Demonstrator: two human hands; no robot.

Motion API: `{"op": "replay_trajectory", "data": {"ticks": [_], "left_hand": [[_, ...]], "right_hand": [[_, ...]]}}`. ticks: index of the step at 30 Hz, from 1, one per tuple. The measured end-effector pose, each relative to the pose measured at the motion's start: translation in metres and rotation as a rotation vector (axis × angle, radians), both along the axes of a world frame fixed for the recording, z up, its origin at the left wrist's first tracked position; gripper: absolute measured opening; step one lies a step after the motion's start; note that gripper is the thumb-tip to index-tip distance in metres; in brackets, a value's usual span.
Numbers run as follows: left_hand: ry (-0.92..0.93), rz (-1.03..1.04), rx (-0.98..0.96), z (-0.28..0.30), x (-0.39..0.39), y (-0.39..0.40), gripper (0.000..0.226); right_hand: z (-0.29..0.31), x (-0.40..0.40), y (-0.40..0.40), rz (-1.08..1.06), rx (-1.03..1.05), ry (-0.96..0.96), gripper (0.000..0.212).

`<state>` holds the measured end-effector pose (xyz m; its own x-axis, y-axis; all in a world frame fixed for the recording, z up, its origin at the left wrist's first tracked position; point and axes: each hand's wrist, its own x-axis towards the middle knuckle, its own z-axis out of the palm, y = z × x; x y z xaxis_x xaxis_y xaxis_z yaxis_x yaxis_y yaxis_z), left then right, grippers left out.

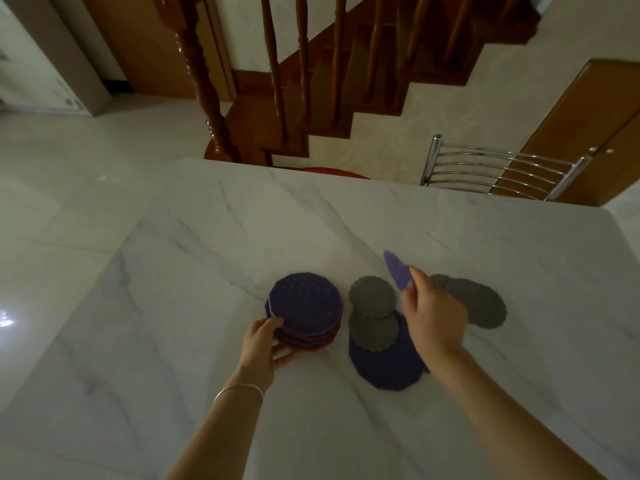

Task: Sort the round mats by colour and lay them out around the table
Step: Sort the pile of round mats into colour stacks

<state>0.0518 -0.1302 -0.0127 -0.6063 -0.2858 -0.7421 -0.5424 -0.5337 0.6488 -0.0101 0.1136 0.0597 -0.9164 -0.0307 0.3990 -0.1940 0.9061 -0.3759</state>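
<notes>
Mats lie in 3 groups on the white marble desk. On the left stands a stack of round mats, purple on top with purple and red edges showing below it. The left hand holds this stack at its near-left side, thumb on the top mat's rim and fingers curled under the bottom edge. Just right of the stack, 2 small grey mats overlap each other, the nearer one resting on a large dark purple mat that lies flat on the desk. The right hand is raised above the desk, its grip pinched closed on a small light purple mat that stands tilted on edge in the air. Behind that hand, farther right, more grey mats lie overlapped on the desk. A metal chair back stands at the desk's far right edge, and a wooden staircase rises beyond.
</notes>
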Motion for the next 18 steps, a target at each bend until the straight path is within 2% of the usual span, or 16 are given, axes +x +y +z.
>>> {"op": "replay_trajectory", "data": {"ticks": [4,10,13,18], "left_hand": [[-0.01,0.025,0.057,0.004,0.001,-0.004,0.019],[0.015,0.047,0.114,0.006,0.002,-0.005,0.028],[0.023,0.057,0.138,0.003,0.001,-0.007,0.031],[-0.007,0.046,0.121,0.0,0.002,-0.006,0.037]], "right_hand": [[-0.001,-0.007,-0.057,0.285,-0.005,0.052,0.034],[-0.042,0.008,-0.103,0.575,0.063,-0.215,0.038],[-0.065,0.018,-0.105,0.622,0.035,-0.426,0.039],[-0.073,0.022,-0.097,0.649,-0.084,-0.558,0.04]]}}
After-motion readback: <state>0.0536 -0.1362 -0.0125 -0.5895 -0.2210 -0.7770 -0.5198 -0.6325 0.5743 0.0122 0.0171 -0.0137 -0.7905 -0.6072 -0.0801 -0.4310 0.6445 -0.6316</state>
